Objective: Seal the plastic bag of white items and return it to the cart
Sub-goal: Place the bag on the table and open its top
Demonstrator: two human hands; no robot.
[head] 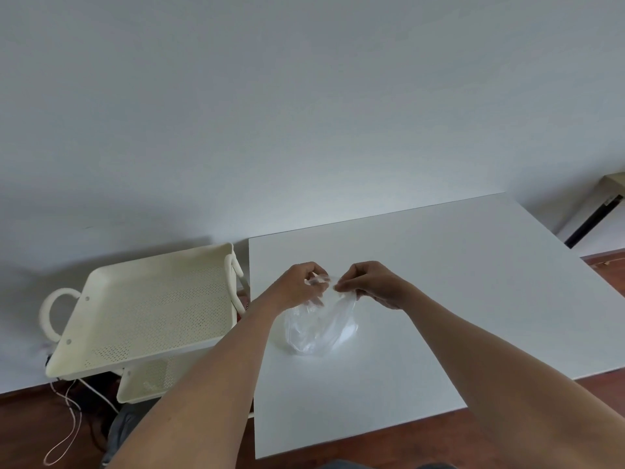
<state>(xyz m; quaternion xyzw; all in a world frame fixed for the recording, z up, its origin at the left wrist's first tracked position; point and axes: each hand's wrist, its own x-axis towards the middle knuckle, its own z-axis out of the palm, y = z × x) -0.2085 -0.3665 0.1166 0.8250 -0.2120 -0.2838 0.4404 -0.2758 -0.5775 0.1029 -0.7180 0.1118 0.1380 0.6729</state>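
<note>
A clear plastic bag (318, 330) with white items inside rests on the white table (439, 299), its top edge lifted toward me. My left hand (299, 286) pinches the left end of the bag's top. My right hand (368, 282) pinches the right end, close beside the left. Whether the bag's mouth is sealed is too blurred to tell. The cream perforated cart (145, 309) stands left of the table, its top tray level with the tabletop.
The cart has round handles at its ends and a lower tray (148, 380) under the top one. Cables (67, 424) trail on the wooden floor below it. A plain wall rises behind. Another piece of furniture (605, 204) shows at the far right.
</note>
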